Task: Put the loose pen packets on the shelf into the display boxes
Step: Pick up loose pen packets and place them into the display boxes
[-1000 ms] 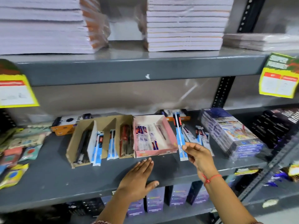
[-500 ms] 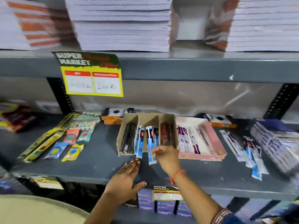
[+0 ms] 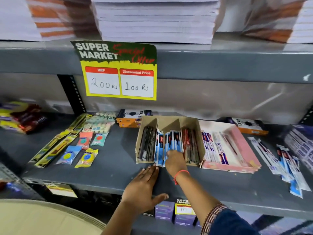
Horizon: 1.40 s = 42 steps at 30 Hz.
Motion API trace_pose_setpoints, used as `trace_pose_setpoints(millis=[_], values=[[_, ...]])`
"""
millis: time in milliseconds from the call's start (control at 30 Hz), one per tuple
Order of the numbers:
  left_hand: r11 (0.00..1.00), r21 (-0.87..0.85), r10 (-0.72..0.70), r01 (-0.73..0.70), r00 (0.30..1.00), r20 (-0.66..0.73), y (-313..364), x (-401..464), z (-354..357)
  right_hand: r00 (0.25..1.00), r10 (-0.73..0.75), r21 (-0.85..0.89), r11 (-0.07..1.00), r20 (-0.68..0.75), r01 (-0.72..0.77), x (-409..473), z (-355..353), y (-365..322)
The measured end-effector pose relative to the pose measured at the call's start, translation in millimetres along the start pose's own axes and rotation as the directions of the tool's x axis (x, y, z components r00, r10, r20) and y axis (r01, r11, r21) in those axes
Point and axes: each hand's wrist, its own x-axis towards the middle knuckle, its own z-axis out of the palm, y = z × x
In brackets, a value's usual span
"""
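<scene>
A brown cardboard display box point(image 3: 194, 123) with several compartments stands mid-shelf, holding dark pens at left, blue pen packets point(image 3: 171, 141) in the middle and red pens at right. My right hand point(image 3: 174, 161) rests its fingertips on the near ends of the blue packets in a middle compartment; whether it grips one is hidden. My left hand point(image 3: 144, 187) lies flat and open on the shelf edge just in front of the box. A pink display box point(image 3: 242, 146) with white packets sits to the right. Loose blue and white pen packets point(image 3: 286, 165) lie at the far right.
Erasers and yellow packets point(image 3: 71, 145) lie at the left of the grey shelf point(image 3: 110, 168). Orange boxes point(image 3: 132, 118) stand behind. A yellow price sign point(image 3: 118, 72) hangs from the upper shelf, which carries stacked notebooks point(image 3: 155, 19). Purple boxes point(image 3: 172, 212) fill the shelf below.
My right hand carried a blue packet from the loose pile at right to the brown box and pushed it into a middle compartment. My view swung left. The left hand stayed on the shelf.
</scene>
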Motion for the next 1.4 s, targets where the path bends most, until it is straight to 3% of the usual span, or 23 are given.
trace_pose_setpoints(millis=[200, 367, 500, 700, 833, 1033, 1100, 1167, 1233, 1400], values=[[1.000, -0.008, 0.008, -0.008, 0.998, -0.069, 0, 0, 0, 0.999, -0.015, -0.118, 0.993, 0.035, 0.019, 4, -7, -5], [0.999, -0.052, 0.005, -0.008, 0.998, -0.064, 3, 0, -2, 0.996, -0.090, -0.178, 0.980, -0.002, 0.088, -15, -5, -6], [1.000, 0.014, -0.009, 0.009, 1.000, 0.001, 9, -4, -1, 0.986, -0.163, -0.226, 0.962, -0.028, 0.153, -37, -17, 3], [0.999, -0.040, -0.013, 0.017, 0.995, 0.101, 49, -4, 5, 0.937, -0.216, -0.151, 0.972, -0.274, 0.180, -59, -63, 35], [1.000, 0.013, 0.023, -0.024, 0.998, 0.056, 83, 11, 5, 0.887, -0.152, -0.076, 0.988, -0.436, 0.133, -65, -94, 67], [0.950, 0.094, 0.293, -0.298, 0.954, 0.064, 144, 45, 12, 0.770, 0.107, 0.105, 0.993, -0.630, -0.052, -65, -137, 133], [0.950, 0.057, 0.300, -0.305, 0.950, 0.093, 165, 54, 7, 0.727, 0.209, 0.156, 0.978, -0.654, -0.141, -64, -151, 159], [0.904, 0.081, 0.416, -0.420, 0.907, 0.064, 177, 63, 11, 0.701, 0.299, 0.173, 0.953, -0.648, -0.248, -63, -163, 183], [0.882, 0.075, 0.454, -0.465, 0.882, 0.130, 182, 72, 12, 0.680, 0.381, 0.160, 0.917, -0.626, -0.367, -61, -173, 208], [0.890, 0.104, 0.418, -0.444, 0.885, 0.204, 177, 82, 15, 0.675, 0.522, 0.026, 0.800, -0.521, -0.599, -54, -191, 250]])
